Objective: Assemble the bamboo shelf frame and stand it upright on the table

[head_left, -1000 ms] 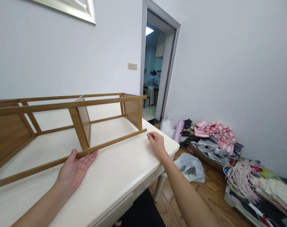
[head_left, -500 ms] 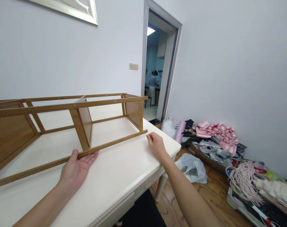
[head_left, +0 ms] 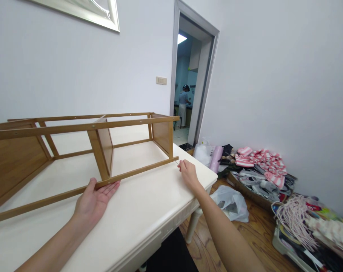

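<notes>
A bamboo shelf frame [head_left: 103, 147] lies on its side on a cream table [head_left: 148, 204]. My left hand [head_left: 94, 202] rests flat and open, palm up, against the frame's near bottom rail, just below the middle divider board. My right hand [head_left: 188, 173] is closed in a pinch on a thin metal pin or small tool [head_left: 176, 161] that points at the right end of that same rail.
The table's right edge drops to a wooden floor. Against the right wall lie a white plastic bag [head_left: 230, 202], striped clothes [head_left: 259, 160] and a tray with pink cords [head_left: 293, 223]. Through an open doorway [head_left: 188, 87] a person stands far off in another room.
The view has drifted slightly, so everything sits a little further right. Both hands keep their places on the frame's near rail.
</notes>
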`<state>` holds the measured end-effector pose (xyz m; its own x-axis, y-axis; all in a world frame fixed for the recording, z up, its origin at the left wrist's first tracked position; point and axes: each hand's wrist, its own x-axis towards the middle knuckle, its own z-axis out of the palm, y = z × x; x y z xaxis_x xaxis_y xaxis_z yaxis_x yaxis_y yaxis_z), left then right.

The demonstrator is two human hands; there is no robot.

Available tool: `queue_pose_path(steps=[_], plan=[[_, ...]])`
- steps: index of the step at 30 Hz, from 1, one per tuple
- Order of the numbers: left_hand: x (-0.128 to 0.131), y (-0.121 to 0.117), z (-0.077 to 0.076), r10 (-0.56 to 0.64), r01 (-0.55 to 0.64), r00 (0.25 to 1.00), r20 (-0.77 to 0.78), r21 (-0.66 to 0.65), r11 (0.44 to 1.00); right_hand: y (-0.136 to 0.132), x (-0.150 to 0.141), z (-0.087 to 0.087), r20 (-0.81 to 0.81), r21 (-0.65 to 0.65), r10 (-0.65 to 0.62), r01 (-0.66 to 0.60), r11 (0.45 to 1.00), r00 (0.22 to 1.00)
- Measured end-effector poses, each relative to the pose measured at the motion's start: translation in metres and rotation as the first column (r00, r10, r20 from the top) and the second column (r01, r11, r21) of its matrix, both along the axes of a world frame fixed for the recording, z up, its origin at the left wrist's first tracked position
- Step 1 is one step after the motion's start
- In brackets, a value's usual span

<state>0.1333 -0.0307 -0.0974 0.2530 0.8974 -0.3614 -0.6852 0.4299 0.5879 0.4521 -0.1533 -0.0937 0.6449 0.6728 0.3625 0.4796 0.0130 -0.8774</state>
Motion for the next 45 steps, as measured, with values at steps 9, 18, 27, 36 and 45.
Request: queue_pose_path(steps=[9, 18, 27, 36, 45], plan=[[-0.003, 0.001, 0.000, -0.018, 0.019, 0.999, 0.027, -0.018, 1.000, -0.003, 0.003, -0.003, -0.265, 0.009, 0.162, -0.166, 0.986, 0.950], [-0.002, -0.002, 0.002, -0.019, 0.019, 1.000, -0.009, 0.013, 1.000, -0.014, -0.003, -0.009, 0.331, 0.096, -0.216, 0.195, 0.976, 0.918], [-0.004, -0.003, 0.003, -0.025, 0.025, 1.000, 0.012, -0.007, 1.000, -0.021, -0.014, -0.013, 0.696, 0.108, -0.252, 0.249, 0.962, 0.672], [-0.003, -0.005, 0.005, -0.010, 0.010, 1.000, 0.000, 0.024, 1.000, -0.019, -0.012, -0.014, 0.817, 0.085, -0.249, 0.318, 0.944, 0.520], [-0.003, -0.003, 0.004, -0.017, 0.017, 1.000, -0.001, 0.008, 1.000, -0.014, -0.011, -0.017, 0.827, -0.018, -0.194, 0.369, 0.929, 0.528]])
